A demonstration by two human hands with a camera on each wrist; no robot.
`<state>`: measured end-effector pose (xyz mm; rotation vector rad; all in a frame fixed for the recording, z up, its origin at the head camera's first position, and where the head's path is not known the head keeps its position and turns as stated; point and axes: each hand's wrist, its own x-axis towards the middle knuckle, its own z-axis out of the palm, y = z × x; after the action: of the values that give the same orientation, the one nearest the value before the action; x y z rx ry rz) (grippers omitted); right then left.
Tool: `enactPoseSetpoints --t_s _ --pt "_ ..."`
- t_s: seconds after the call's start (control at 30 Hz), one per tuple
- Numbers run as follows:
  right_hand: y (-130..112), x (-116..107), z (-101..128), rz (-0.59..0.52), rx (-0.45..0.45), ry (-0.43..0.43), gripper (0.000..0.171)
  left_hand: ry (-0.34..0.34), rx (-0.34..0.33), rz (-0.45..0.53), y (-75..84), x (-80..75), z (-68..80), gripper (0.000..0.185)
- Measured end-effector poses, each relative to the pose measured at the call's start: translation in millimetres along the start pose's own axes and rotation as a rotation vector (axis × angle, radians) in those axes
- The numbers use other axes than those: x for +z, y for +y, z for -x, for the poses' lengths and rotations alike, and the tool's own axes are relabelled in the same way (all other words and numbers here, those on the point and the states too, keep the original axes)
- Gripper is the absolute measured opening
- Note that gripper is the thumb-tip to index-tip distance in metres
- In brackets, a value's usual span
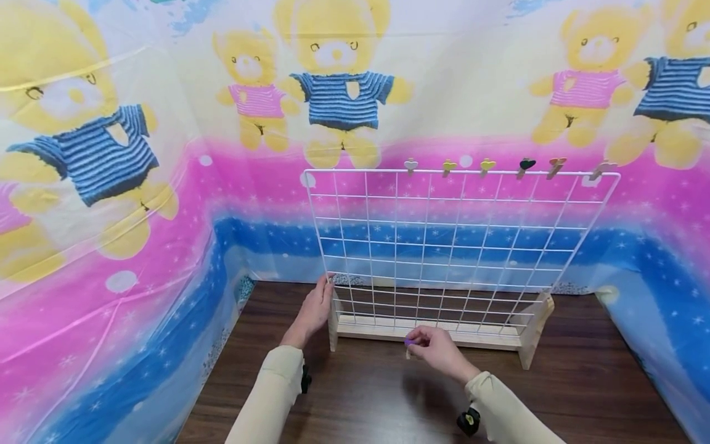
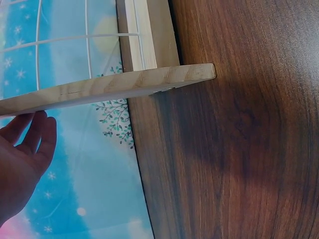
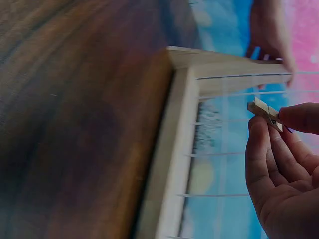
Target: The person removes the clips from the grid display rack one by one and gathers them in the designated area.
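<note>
A dark wood-grain table (image 1: pixel 582 394) fills the lower part of the head view, and both wrist views show the same brown grain close up. Around it on three sides hangs a glossy plastic backdrop (image 1: pixel 166 185) printed with yellow teddy bears in blue-striped and pink-striped shirts over bands of pink and blue dotted with white stars and snowflakes. Along the top wire of the rack sit six small pegs with heart-shaped heads: a pale one (image 1: pixel 410 164), two yellow ones (image 1: pixel 448 166) (image 1: pixel 487 165), a dark one (image 1: pixel 526 164), an orange one (image 1: pixel 556 163) and a pinkish one (image 1: pixel 602 167) near the right corner.
</note>
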<state>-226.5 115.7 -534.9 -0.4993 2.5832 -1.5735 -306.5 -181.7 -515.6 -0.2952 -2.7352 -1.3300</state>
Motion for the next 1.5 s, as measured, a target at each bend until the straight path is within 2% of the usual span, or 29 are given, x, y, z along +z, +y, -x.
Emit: enactPoseSetpoints --t_s 0.3,0.5,0.8,0.97,1.13,1.37,1.5 --pt "35 25 5 0.071 -0.023 -0.055 0.009 0.003 0.015 -0.006 0.8 -0.5 1.1 0.046" --pt "47 38 5 0.015 0.034 -0.125 0.011 0.005 0.017 0.001 -0.1 -0.2 0.2 0.049" --pt "62 55 4 -0.097 0.096 -0.156 0.008 -0.01 -0.022 0.0 0.9 0.0 0.6 0.045" --pt "69 62 3 -0.14 0.107 -0.154 0.009 -0.003 -0.004 -0.009 1.1 -1.3 0.4 0.045" --pt "72 66 2 -0.082 0.101 -0.134 0.009 -0.007 -0.002 -0.002 1.5 -2.3 0.2 0.046" --pt "67 67 1 0.078 0.023 -0.112 0.007 -0.008 -0.005 0.004 0.2 -2.9 -0.1 0.046" --pt "68 67 1 0.107 0.014 -0.11 0.007 -0.018 -0.011 0.006 -1.2 -3.1 -0.5 0.045"
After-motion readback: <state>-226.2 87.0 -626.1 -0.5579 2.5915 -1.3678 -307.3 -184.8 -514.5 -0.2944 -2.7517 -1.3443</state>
